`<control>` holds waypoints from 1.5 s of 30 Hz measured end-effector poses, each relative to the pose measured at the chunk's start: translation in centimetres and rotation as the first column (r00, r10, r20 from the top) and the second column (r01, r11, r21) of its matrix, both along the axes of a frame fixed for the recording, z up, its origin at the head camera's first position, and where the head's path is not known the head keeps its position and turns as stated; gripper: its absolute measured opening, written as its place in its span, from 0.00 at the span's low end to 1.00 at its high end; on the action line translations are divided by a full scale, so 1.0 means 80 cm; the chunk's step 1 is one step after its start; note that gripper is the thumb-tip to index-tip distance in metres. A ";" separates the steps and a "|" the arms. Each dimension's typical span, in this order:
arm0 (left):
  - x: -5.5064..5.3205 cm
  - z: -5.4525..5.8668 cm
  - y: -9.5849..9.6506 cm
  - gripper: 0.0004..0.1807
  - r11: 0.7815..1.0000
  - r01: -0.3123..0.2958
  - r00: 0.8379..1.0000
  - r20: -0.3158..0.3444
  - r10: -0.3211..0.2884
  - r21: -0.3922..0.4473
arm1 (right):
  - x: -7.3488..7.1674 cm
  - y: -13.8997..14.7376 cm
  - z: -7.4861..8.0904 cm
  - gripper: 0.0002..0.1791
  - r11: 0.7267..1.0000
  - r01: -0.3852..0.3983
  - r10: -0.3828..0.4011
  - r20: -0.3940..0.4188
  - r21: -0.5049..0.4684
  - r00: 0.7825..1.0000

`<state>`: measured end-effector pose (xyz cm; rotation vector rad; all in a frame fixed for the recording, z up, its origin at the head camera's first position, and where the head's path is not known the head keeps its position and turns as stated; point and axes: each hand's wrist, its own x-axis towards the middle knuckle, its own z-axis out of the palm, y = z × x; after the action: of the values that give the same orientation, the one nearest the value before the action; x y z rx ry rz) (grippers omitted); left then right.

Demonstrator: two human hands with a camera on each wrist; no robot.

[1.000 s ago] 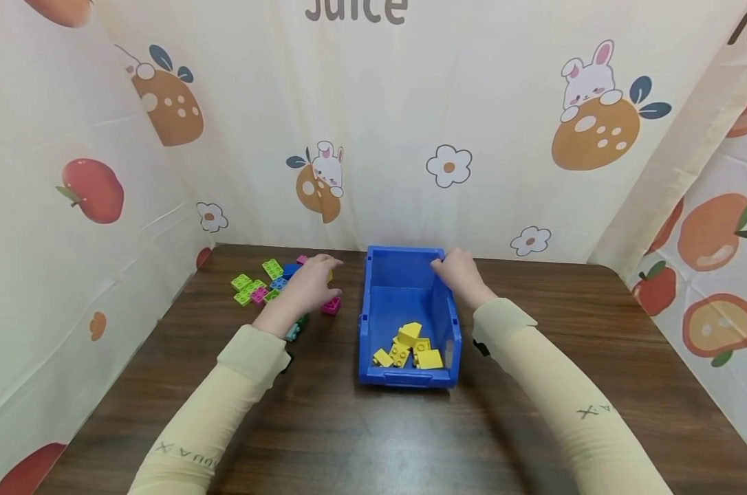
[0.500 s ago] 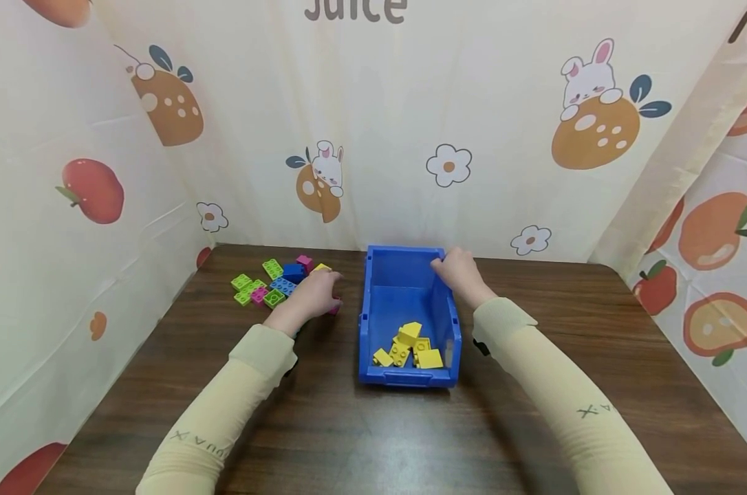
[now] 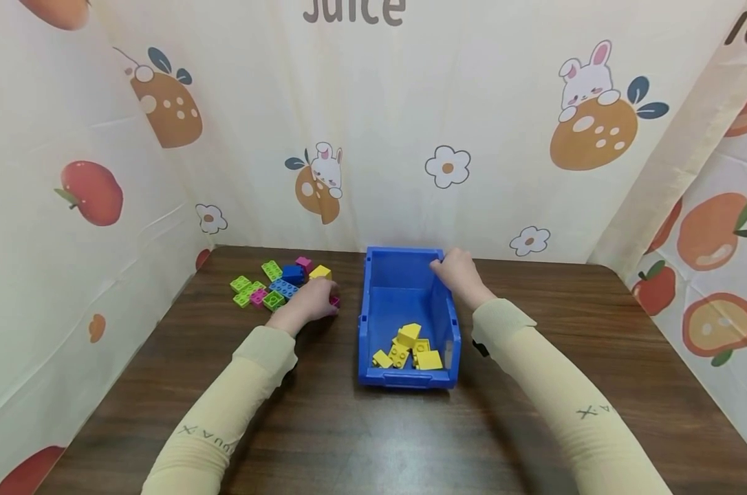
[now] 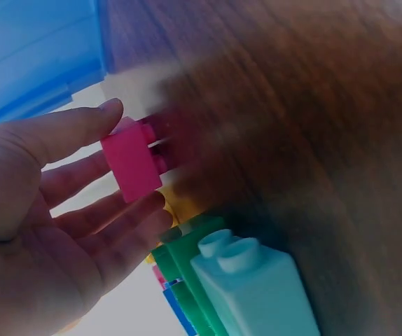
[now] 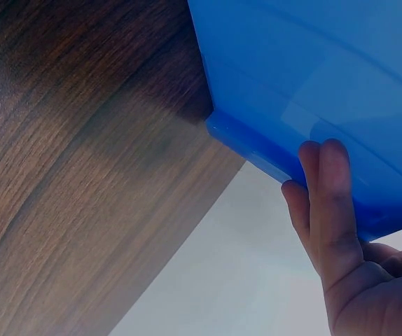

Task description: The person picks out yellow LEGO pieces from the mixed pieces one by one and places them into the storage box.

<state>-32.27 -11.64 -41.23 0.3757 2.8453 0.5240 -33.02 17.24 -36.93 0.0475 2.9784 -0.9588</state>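
Note:
Thumb and fingers of my left hand (image 3: 311, 299) close around a magenta toy brick (image 4: 132, 162), seen low over the table in the left wrist view. A teal brick (image 4: 257, 287) and a green brick (image 4: 194, 273) lie beside those fingers. In the head view, a yellow brick (image 3: 320, 273) is just beyond the hand. My right hand (image 3: 460, 271) grips the far right rim of a blue plastic bin (image 3: 404, 256); the right wrist view shows its fingers (image 5: 334, 175) against the outer wall. Several yellow bricks (image 3: 408, 335) lie at the bin's front end.
Left of my left hand are loose lime bricks (image 3: 241, 283), blue bricks (image 3: 293, 274) and pink bricks (image 3: 305, 263) on the brown wooden table (image 3: 410, 440). A printed curtain (image 3: 386, 124) hangs behind the table and along both sides.
My left hand has come down and slightly towards me, and its fingers have closed on the magenta brick. The yellow brick behind it is now uncovered. My right hand stays on the bin.

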 end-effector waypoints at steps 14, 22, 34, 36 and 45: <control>-0.003 -0.009 -0.004 0.21 0.998 0.012 1.000 -0.024 -0.013 -0.055 | 0.000 -0.001 -0.001 0.21 1.000 0.002 -0.002 0.002 0.007 1.000; -0.002 -0.007 -0.003 0.21 0.998 0.012 1.000 -0.028 -0.013 -0.054 | -0.001 -0.001 -0.001 0.21 1.000 0.001 -0.001 0.007 0.006 1.000; -0.002 -0.008 -0.003 0.21 0.998 -0.006 1.000 -0.005 0.006 -0.059 | -0.002 -0.001 -0.002 0.22 1.000 0.001 -0.001 0.003 0.020 1.000; -0.001 -0.006 -0.004 0.20 0.998 0.000 1.000 -0.005 0.000 -0.060 | -0.002 -0.001 -0.003 0.22 1.000 0.004 -0.004 0.007 0.015 1.000; 0.006 0.003 -0.005 0.18 0.996 -0.005 1.000 -0.030 0.002 -0.089 | 0.000 0.000 -0.001 0.22 1.000 -0.001 0.001 0.005 0.001 1.000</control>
<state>-31.78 -12.03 -41.00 0.3658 2.8867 0.3939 -33.02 17.27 -36.99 0.0490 2.9738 -0.9557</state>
